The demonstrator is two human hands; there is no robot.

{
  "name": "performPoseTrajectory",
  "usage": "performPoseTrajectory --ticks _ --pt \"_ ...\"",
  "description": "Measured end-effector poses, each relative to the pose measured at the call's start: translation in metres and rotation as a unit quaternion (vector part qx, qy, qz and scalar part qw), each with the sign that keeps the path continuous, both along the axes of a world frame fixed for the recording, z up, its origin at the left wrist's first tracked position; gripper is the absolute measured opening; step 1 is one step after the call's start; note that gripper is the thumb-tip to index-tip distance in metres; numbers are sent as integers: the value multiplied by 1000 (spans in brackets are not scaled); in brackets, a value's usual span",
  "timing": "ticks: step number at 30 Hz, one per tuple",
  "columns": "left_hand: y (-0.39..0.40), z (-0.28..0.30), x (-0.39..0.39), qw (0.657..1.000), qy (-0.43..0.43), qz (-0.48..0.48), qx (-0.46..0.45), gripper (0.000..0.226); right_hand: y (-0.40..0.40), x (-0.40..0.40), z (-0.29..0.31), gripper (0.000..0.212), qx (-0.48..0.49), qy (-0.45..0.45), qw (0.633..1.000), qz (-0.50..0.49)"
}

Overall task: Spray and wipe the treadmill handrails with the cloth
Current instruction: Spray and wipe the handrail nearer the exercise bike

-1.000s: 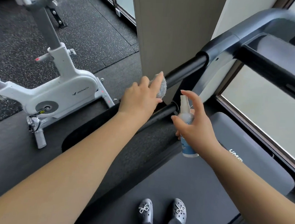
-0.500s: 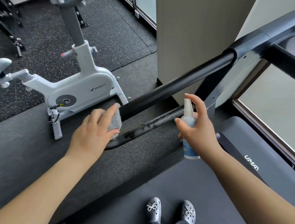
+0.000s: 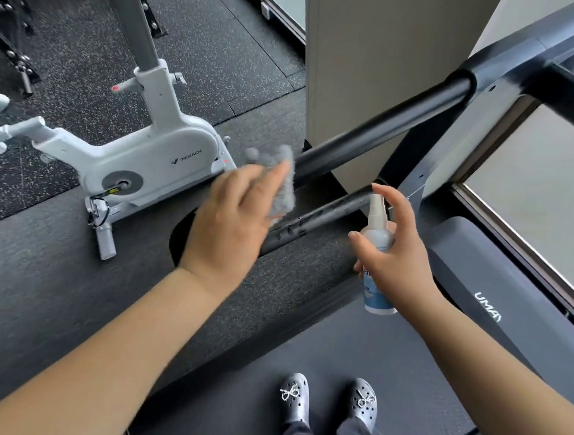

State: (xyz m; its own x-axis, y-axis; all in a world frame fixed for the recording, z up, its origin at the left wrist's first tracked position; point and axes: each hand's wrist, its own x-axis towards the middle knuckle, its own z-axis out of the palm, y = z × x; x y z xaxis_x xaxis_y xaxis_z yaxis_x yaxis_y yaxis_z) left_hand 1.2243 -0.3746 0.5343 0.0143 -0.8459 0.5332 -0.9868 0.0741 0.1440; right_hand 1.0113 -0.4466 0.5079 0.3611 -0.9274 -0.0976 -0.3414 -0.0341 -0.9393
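- Gym floor, dark speckled rubber; you stand on the treadmill belt (image 3: 354, 342) facing its left side, a white exercise bike (image 3: 135, 167) parked just beyond.
- Your left hand (image 3: 230, 226) is closed on a grey cloth (image 3: 283, 182), bunched under the fingers and pressed at the near end of the upper handrail (image 3: 382, 128). Hand and cloth are motion-blurred, so exact contact is hard to read; the cloth looks to be on or right at the rail.
- Your right hand (image 3: 399, 257) is wrapped around a small spray bottle (image 3: 376, 258), held upright, index finger arched over the white nozzle. Nozzle points left, toward the rails. Whether the trigger is pressed, you cannot tell.
- Upper handrail: long black bar, its axis running from near-left, by the cloth, up and away to the right, where it joins the frame (image 3: 496, 69). Surface looks clean and even.
- Lower bar (image 3: 323, 215) sits just below, parallel, with pale smears or wet marks along it.
- Progress, as a judgement: mid-task. The left-side upper rail is being wiped; the streaked lower bar likely needs a pass.
- The right-side handrail is out of view, so count it as not yet confirmed.
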Motion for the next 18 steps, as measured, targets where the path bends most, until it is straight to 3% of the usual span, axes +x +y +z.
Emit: performPoseTrajectory --ticks 2,5,9,14,16,18 --pt "-14 -11 -28 997 15 -64 -34 56 -4 -8 -3 62 5 -2 1000 -8" --pt "-25 -53 -56 994 24 -109 10 56 -12 -19 -11 63 6 -5 1000 -14" --pt "-54 -104 -61 989 72 -66 108 50 -27 -31 -26 61 16 -4 1000 -14" --pt "-135 -132 -76 977 106 -6 186 59 -49 -38 -58 62 19 -6 999 -30" --pt "-168 -150 -89 966 78 3 246 63 -56 -41 -73 63 19 -6 999 -37" --pt "-189 -167 -103 953 -15 40 300 66 -63 -45 -87 63 20 -2 999 -42"
